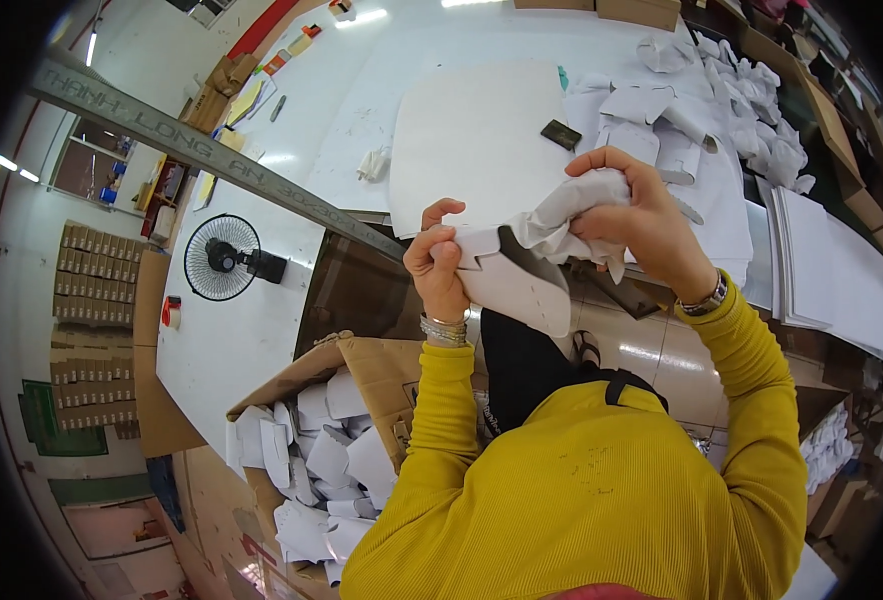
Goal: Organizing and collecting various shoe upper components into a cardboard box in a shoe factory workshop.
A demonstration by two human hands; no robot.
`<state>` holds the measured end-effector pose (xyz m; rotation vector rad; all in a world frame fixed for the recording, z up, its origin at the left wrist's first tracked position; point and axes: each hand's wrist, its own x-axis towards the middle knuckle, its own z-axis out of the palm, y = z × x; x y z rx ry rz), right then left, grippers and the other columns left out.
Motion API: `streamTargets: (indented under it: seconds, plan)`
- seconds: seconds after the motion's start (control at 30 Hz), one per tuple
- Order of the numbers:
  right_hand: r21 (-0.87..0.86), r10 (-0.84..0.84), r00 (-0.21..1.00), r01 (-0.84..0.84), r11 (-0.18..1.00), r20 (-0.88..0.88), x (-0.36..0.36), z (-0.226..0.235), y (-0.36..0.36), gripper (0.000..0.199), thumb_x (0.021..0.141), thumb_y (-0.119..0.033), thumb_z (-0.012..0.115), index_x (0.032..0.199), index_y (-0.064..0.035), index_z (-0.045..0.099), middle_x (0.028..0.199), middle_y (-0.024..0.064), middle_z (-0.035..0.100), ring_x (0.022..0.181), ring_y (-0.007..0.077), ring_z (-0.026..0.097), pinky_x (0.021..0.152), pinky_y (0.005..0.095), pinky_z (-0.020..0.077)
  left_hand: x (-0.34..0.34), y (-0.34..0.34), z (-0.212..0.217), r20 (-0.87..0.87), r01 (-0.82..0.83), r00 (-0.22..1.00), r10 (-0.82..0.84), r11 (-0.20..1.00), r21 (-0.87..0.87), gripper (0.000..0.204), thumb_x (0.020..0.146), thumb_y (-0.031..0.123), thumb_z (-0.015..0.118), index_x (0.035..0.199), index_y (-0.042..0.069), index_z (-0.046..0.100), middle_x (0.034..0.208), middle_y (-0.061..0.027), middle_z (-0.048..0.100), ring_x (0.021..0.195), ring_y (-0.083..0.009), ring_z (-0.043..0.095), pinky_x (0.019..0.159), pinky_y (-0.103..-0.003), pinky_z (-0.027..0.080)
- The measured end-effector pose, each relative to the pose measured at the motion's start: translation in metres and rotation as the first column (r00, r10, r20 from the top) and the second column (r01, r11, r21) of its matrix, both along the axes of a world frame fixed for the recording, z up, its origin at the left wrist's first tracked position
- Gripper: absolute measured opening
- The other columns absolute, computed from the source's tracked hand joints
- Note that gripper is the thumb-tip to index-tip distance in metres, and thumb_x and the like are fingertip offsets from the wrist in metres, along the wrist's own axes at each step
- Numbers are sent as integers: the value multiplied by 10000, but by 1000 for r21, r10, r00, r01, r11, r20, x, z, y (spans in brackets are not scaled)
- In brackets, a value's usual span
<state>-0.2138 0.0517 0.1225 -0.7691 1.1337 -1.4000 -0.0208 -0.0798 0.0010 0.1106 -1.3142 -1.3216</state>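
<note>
My left hand [436,275] pinches one end of a folded white card piece [517,288] between thumb and fingers, held above the table's near edge. A wad of crumpled white paper [559,212] is gripped by my right hand [652,220]. The wad touches the card's open upper edge; how much of it lies inside the fold is hidden. Beyond my hands, a large white sheet [462,125] lies on the white table [347,90]. A small dark flat block [561,134] rests at the sheet's right edge.
An open cardboard box [372,375] of folded white card pieces stands at my left. Further left is a black fan [224,255]. A metal post [212,150] slants across the left. Card pieces [642,105], paper wads [762,120] and stacked white sheets [802,260] lie right.
</note>
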Motion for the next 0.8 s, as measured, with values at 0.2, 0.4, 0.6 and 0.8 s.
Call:
streamTargets:
  seconds: [0.2,0.4,0.6,0.8]
  plan:
    - [-450,-300,820,58,891,-488,7,28,9,334,677,8,645,993,-12,541,868,36,589,766,124,585,669,244,483,-2,5,9,199,-121,974,109,991,53,174,759,190,717,861,56,677,1075,-127,594,980,-176,511,812,-273,397]
    - [15,84,969,-90,996,233,-8,3,-2,402,661,58,620,1037,-38,516,962,64,575,827,137,601,728,253,496,-7,9,6,27,20,999,-25,989,149,168,771,168,705,882,46,672,1053,-123,602,985,-177,512,814,-268,400]
    - [-434,-380,246,-222,873,-892,-6,8,14,323,630,36,605,941,-36,558,870,96,619,768,278,621,653,318,491,-4,5,-1,103,95,988,-119,974,207,155,795,131,677,925,46,670,1055,-121,601,1001,-189,513,863,-292,387]
    - [-416,-374,306,-83,906,-875,-3,19,15,342,611,40,587,940,-55,573,888,124,611,768,330,603,638,363,483,-4,6,7,293,43,955,-51,999,34,148,785,109,692,918,44,677,1048,-97,594,963,-172,530,807,-264,430]
